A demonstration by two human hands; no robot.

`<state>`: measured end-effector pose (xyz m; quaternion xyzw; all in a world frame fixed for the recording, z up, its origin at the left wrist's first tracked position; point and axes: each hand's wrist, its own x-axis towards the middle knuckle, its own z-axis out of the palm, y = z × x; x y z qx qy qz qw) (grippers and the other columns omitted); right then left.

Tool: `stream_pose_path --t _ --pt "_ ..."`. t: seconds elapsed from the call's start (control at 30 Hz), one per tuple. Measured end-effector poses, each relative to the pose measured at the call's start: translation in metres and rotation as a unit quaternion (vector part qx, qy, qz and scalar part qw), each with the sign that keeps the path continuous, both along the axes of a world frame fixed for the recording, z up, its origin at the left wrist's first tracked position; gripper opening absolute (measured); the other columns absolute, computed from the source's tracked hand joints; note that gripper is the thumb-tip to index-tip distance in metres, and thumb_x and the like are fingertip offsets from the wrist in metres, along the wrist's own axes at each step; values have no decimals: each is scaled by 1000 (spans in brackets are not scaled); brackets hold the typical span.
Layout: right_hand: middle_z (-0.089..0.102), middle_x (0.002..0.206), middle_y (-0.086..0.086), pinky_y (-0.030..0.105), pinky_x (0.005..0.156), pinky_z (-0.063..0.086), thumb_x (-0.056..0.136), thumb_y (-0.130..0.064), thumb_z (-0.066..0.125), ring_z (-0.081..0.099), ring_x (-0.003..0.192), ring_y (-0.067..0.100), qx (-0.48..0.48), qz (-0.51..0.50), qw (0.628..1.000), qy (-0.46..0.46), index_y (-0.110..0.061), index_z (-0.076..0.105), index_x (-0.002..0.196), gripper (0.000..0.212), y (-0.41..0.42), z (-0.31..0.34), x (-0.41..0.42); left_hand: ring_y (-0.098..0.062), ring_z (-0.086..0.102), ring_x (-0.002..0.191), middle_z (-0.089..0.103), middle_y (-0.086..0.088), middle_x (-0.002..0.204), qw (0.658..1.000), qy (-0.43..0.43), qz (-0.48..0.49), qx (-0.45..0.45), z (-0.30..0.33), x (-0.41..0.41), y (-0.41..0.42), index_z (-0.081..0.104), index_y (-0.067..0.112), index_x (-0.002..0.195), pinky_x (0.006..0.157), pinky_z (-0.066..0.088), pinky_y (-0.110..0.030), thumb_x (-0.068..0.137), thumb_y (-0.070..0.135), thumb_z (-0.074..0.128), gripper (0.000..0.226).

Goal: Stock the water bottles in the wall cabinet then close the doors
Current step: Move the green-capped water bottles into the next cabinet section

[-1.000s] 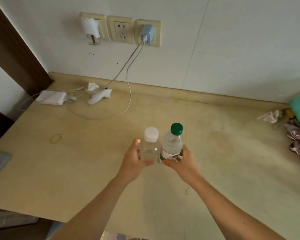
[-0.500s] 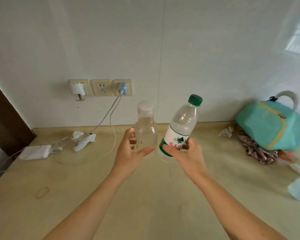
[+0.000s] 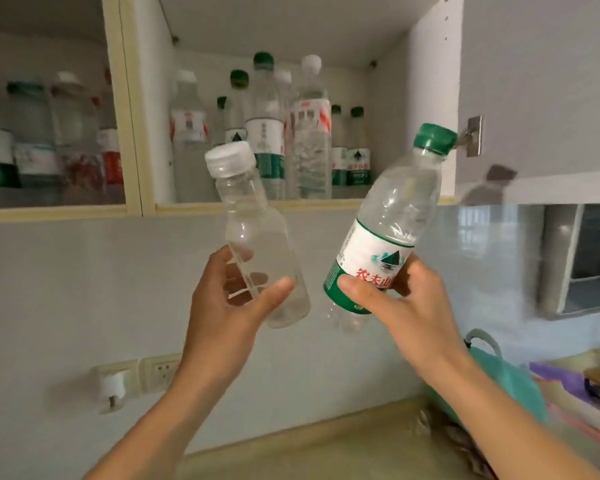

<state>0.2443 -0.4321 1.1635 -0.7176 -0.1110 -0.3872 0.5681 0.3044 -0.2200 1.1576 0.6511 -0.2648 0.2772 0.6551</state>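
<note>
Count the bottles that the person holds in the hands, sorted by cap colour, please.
White cap: 1, the white-capped bottle in the left hand
Green cap: 1, the green-capped bottle in the right hand
Total: 2

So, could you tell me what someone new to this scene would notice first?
Two bottles raised toward the open wall cabinet: the left hand holds a clear white-capped bottle, tilted left, and the right hand holds a green-capped bottle, tilted right. Behind them, the cabinet shelf is already crowded with standing bottles, and more show blurred behind the glass door at left.
</note>
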Motion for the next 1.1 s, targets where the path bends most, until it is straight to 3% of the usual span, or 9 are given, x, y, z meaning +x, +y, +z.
stream_pose_path --t 0.13,0.3,0.43,0.53,0.67,0.83,0.9,1.0,1.1 --pt "78 95 -12 34 77 60 59 -53 85 75 88 8 -6 6 999 -45 -27 70 104 54 -12 73 1 -8 72 99 75 11 106 997 -69 -14 15 71 -3 -7 63 38 120 80 54 -25 68 58 82 59" --pt "77 89 -18 19 63 56 61 -49 89 73 82 -1 -33 7 998 -56 -33 71 95 42 -23 143 21 -1 72 83 76 15 93 997 -75 10 18 144 13 -23 62 32 112 63 53 -16 74 44 85 47" --pt "76 85 -21 27 72 56 54 -55 89 72 76 -3 -49 -16 999 -17 -32 70 97 53 -33 177 50 -2 62 86 67 11 106 992 -42 101 57 183 35 -28 54 28 129 62 44 -20 80 41 83 58" --pt "76 88 -14 31 79 58 57 -50 92 72 81 2 -63 -44 997 18 -32 71 99 50 -44 188 75 2 54 80 60 16 95 988 -16 134 75 195 54 -24 57 23 122 59 37 -17 82 40 81 49" --pt "76 97 -9 33 85 58 59 -45 94 72 90 8 -79 -52 993 65 -27 71 103 53 -60 188 104 -9 58 86 63 10 98 985 49 137 96 205 73 -8 59 23 114 66 45 -27 80 42 83 46" --pt "75 91 -11 25 67 48 68 -48 89 69 89 9 -53 -27 995 79 -32 71 99 39 -70 181 126 -8 59 92 65 12 101 980 94 98 144 200 93 8 53 34 94 67 47 -29 79 35 85 35" --pt "74 93 -12 24 66 46 71 -48 88 67 90 7 -59 -19 995 78 -35 69 97 35 -72 181 131 -8 61 95 67 14 102 982 104 84 132 196 98 11 58 35 96 72 48 -31 81 36 83 29" --pt "74 95 -14 24 68 46 73 -49 86 67 92 6 -71 -6 994 80 -38 66 97 33 -74 179 135 -11 61 104 68 11 110 979 116 77 148 195 104 11 59 32 111 88 49 -36 80 41 82 40" --pt "74 97 -15 27 74 50 74 -48 85 68 94 6 -80 -4 994 76 -38 68 100 33 -77 178 137 -4 60 98 67 13 111 979 117 60 155 195 104 1 58 30 112 74 46 -25 80 44 82 42"
